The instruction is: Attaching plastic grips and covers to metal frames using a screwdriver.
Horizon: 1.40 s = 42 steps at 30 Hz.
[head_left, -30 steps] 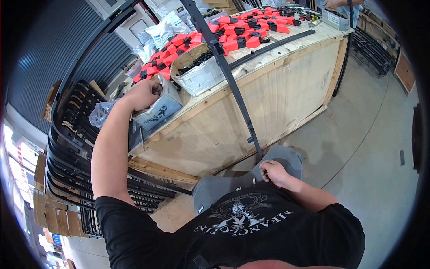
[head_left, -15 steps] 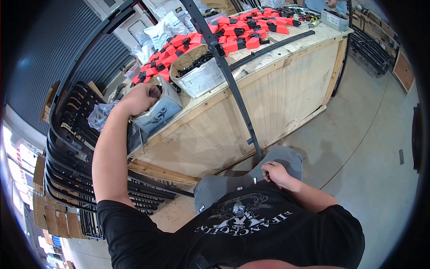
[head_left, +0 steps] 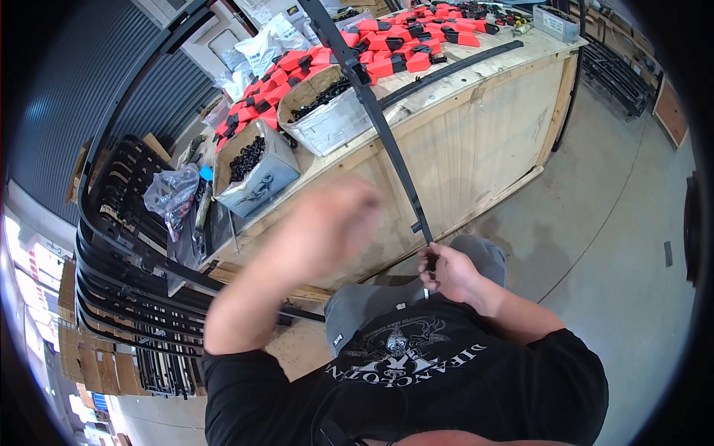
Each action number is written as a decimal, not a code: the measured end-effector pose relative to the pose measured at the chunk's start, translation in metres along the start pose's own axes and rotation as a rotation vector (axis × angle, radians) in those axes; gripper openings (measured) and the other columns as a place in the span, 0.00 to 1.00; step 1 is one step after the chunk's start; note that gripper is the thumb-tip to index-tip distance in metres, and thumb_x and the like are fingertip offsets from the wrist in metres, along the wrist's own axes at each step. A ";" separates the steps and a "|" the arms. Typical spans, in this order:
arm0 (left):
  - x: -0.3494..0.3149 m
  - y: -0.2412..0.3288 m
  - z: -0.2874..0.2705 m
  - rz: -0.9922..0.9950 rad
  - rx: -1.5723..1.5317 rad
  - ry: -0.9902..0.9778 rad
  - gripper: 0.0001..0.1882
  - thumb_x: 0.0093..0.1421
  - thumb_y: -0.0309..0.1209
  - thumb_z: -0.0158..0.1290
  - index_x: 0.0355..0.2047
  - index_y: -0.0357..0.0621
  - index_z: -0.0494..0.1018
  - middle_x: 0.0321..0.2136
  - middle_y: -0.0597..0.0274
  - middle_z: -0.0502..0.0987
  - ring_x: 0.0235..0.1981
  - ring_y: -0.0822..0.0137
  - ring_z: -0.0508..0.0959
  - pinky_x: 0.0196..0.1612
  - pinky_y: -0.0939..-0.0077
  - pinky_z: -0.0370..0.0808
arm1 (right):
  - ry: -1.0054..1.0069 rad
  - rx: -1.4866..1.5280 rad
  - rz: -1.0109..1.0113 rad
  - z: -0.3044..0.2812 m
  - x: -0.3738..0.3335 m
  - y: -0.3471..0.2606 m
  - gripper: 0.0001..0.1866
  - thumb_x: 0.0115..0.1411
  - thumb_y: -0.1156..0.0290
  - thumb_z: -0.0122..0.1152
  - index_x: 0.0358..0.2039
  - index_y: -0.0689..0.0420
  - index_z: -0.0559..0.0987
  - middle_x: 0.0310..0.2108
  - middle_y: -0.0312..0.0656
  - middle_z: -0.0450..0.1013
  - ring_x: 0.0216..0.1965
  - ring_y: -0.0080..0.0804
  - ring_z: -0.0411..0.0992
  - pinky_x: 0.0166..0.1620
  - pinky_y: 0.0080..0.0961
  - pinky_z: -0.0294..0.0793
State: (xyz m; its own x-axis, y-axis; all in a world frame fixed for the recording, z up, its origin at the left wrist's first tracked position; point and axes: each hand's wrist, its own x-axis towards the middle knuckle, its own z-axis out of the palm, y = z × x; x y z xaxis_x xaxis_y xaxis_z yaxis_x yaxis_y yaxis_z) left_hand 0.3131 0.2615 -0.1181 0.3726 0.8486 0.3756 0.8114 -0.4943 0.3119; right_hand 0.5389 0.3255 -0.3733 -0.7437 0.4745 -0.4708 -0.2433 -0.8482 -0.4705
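So the right hand (head_left: 450, 271) is down just below centre of the frame, fingers curled tight around the bottom end of a long black metal bar (head_left: 379, 111). That bar runs from the hand diagonally up and to the left, crossing in front of the wooden crate's (head_left: 476, 134) side panel and over its top edge, and goes out of the frame at the top. The lower end sits right above the person's grey-trousered knees.

The left hand (head_left: 327, 227) is mid-frame, left of the bar, and it's a total blur. Can't tell if it's open or holding anything. It's hanging in front of the crate's near edge, close to the open cardboard box of black parts (head_left: 253, 167) that sits on the top at the left corner.

A second, bigger box of black parts (head_left: 327, 111) sits just behind the bar near the top edge, and a heap of red and black clamps (head_left: 372, 48) covers the upper middle of the crate top. A crinkly plastic bag (head_left: 171, 197) hangs off the left corner.

Room-wise: the left side is tight, a stack of black curved frames (head_left: 119, 282) crowds right up against the crate in the left and lower left. The right half is bare concrete floor (head_left: 610, 245), plenty of space there past the crate's right-hand corner.
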 end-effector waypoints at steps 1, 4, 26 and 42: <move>0.002 0.005 0.035 0.045 0.036 -0.046 0.08 0.61 0.25 0.58 0.40 0.39 0.75 0.35 0.52 0.78 0.37 0.50 0.81 0.41 0.60 0.79 | -0.092 0.105 0.025 0.010 -0.002 -0.002 0.17 0.74 0.53 0.45 0.44 0.54 0.73 0.32 0.38 0.73 0.29 0.29 0.69 0.31 0.28 0.67; 0.006 0.009 0.102 -0.043 -0.064 -0.267 0.13 0.59 0.30 0.61 0.42 0.39 0.76 0.39 0.49 0.78 0.41 0.46 0.80 0.45 0.57 0.79 | -0.108 0.196 -0.044 0.034 -0.008 -0.006 0.17 0.73 0.53 0.45 0.44 0.52 0.75 0.33 0.38 0.74 0.31 0.31 0.70 0.34 0.30 0.68; 0.302 -0.035 0.084 -0.944 0.397 0.025 0.33 0.62 0.39 0.53 0.67 0.46 0.66 0.70 0.49 0.60 0.73 0.51 0.54 0.68 0.42 0.60 | 0.172 0.065 0.014 -0.066 -0.022 0.023 0.14 0.71 0.59 0.51 0.29 0.49 0.67 0.21 0.29 0.58 0.20 0.22 0.54 0.22 0.21 0.53; 0.316 -0.089 0.091 -0.825 0.404 0.056 0.32 0.62 0.51 0.56 0.57 0.38 0.77 0.59 0.45 0.76 0.60 0.54 0.77 0.60 0.65 0.74 | 0.238 0.045 -0.085 -0.100 -0.041 0.027 0.13 0.69 0.63 0.53 0.27 0.51 0.67 0.21 0.31 0.60 0.20 0.23 0.54 0.22 0.22 0.54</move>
State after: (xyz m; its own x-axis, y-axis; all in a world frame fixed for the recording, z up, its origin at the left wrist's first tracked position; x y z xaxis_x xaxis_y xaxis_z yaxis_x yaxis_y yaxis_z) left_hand 0.3993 0.5910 -0.1070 -0.4083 0.8874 0.2139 0.9098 0.3763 0.1752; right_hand 0.6246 0.3065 -0.4412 -0.5533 0.5821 -0.5958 -0.3303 -0.8100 -0.4845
